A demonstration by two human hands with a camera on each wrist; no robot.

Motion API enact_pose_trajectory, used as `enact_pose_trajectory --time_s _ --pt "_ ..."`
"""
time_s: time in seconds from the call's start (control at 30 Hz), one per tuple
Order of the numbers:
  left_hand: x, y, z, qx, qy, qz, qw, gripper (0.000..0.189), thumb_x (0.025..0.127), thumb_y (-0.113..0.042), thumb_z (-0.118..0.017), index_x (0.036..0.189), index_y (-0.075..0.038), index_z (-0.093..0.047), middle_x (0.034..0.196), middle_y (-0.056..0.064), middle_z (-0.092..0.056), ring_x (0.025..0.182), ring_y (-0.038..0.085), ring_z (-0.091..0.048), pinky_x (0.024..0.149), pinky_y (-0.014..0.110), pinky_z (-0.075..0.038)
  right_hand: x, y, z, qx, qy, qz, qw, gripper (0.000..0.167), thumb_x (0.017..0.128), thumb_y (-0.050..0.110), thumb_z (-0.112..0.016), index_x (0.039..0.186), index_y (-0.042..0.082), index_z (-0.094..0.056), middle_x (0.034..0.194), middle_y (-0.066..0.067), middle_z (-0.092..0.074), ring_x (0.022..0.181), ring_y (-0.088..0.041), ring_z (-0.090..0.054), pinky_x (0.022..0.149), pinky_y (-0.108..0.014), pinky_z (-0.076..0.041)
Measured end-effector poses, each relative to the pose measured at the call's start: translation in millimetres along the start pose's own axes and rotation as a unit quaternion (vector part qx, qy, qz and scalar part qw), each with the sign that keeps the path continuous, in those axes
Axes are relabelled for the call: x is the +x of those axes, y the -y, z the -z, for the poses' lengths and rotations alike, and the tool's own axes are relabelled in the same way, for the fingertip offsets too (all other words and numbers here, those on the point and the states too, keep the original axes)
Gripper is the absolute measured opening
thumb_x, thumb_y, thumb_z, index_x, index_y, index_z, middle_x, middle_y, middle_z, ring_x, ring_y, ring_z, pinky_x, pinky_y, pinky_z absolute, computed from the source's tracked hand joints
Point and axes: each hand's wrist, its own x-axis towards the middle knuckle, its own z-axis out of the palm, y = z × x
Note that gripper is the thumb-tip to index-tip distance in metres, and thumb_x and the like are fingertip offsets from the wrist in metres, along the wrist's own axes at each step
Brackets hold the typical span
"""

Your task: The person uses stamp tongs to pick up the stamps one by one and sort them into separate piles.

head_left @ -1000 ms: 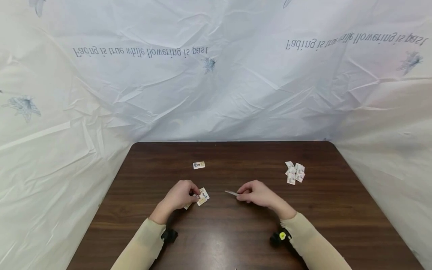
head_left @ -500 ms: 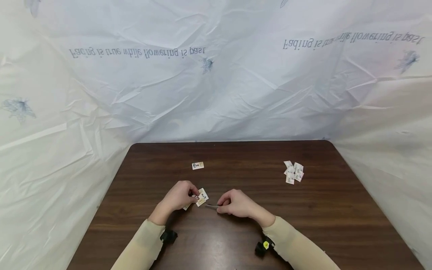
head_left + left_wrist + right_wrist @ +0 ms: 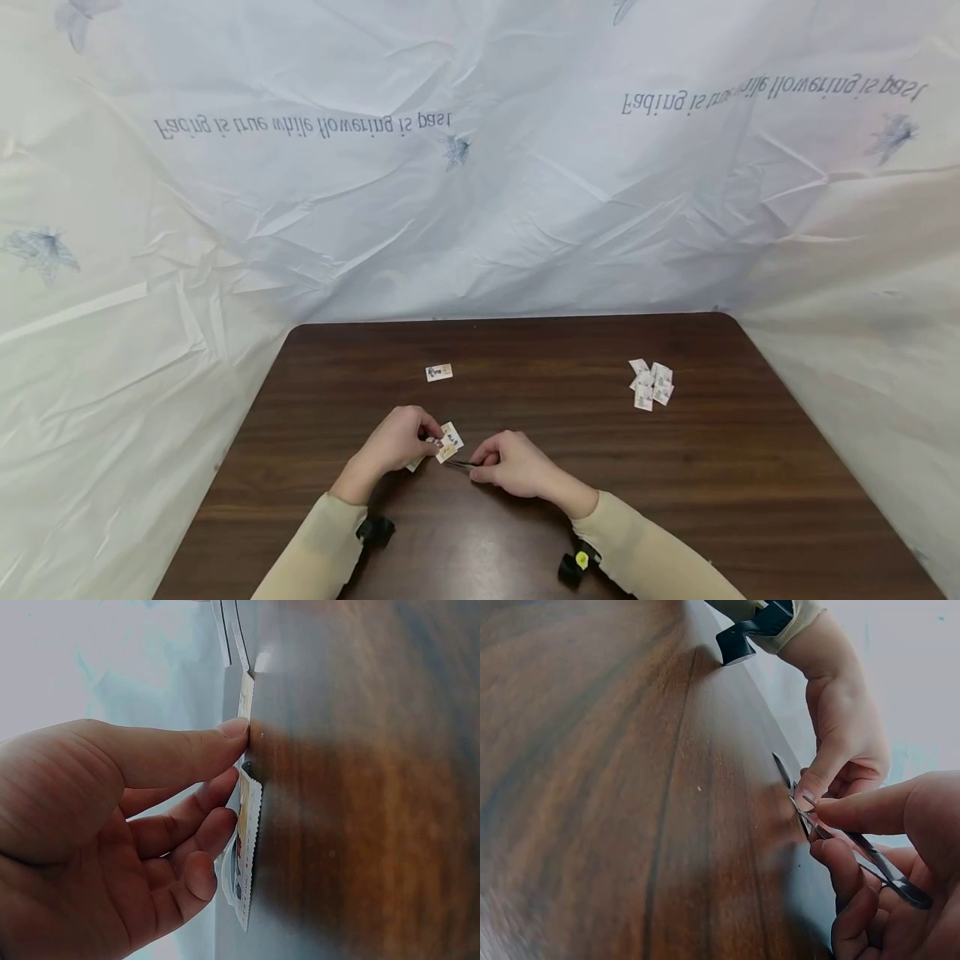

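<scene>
My left hand [image 3: 392, 440] pinches several small postage stamps [image 3: 451, 435] between thumb and fingers, low over the dark table. In the left wrist view, the stamps [image 3: 251, 825] are almost edge-on, with toothed borders; how many there are is hidden. My right hand [image 3: 517, 467] grips metal tweezers [image 3: 891, 871] between thumb and fingers. The tweezers [image 3: 238, 637] stand slightly parted at the near end of the stamps, one tip at a stamp's edge. Another stamp [image 3: 414, 465] shows partly beneath the left hand.
A single stamp [image 3: 438, 372] lies farther back on the brown wooden table [image 3: 525, 358]. At the back right is an overlapping cluster of several stamps [image 3: 651, 385]. White printed sheeting [image 3: 480, 233] hangs round the table's back and sides.
My right hand has moved left with the tweezers, bringing their tips to the stamps in my left hand. The left hand has stayed nearly in place.
</scene>
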Motion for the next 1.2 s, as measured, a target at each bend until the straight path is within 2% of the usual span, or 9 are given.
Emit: enact_pose_trajectory --time_s 0.2,0.43,0.73,1.2 --pt "-0.3 -0.7 0.2 -0.004 0.001 0.003 1.0 0.014 0.083 -0.005 -0.09 0.09 -0.015 -0.083 0.087 -0.006 -0.069 0.077 0.01 -0.06 0.072 0.033 -0.052 -1.0 2.7 -0.7 0.011 0.001 0.008 0.9999 0.007 0.093 0.017 -0.083 0.099 0.012 -0.083 0.07 0.013 -0.067 0.057 -0.003 -0.055 0.055 -0.023 -0.044" --pt "-0.4 -3.0 0.5 -0.002 0.002 0.004 1.0 0.014 0.083 -0.006 -0.09 0.091 -0.015 -0.083 0.089 -0.006 -0.069 0.079 0.012 -0.061 0.074 0.034 -0.053 -4.1 3.6 3.3 0.043 0.016 -0.02 0.9988 0.01 0.093 0.017 -0.082 0.1 0.009 -0.082 0.07 0.006 -0.071 0.057 -0.01 -0.064 0.055 -0.027 -0.052" --pt "-2.6 -2.7 1.4 0.0 0.004 0.005 1.0 0.013 0.083 -0.006 -0.09 0.09 -0.014 -0.083 0.087 -0.005 -0.069 0.078 0.011 -0.061 0.072 0.033 -0.052 -3.0 1.8 -2.5 0.06 0.0 -0.003 0.9982 0.012 0.093 0.016 -0.082 0.101 0.007 -0.081 0.07 0.008 -0.069 0.057 -0.005 -0.061 0.053 -0.025 -0.051" --pt "-1.2 -2.6 1.7 0.002 0.004 0.007 1.0 0.014 0.083 -0.006 -0.091 0.089 -0.015 -0.083 0.086 -0.006 -0.068 0.075 0.009 -0.058 0.072 0.033 -0.052 -3.4 4.5 -6.4 0.068 -0.019 -0.007 0.9975 0.01 0.095 0.014 -0.081 0.101 0.006 -0.081 0.07 0.006 -0.067 0.058 -0.005 -0.059 0.054 -0.023 -0.046"
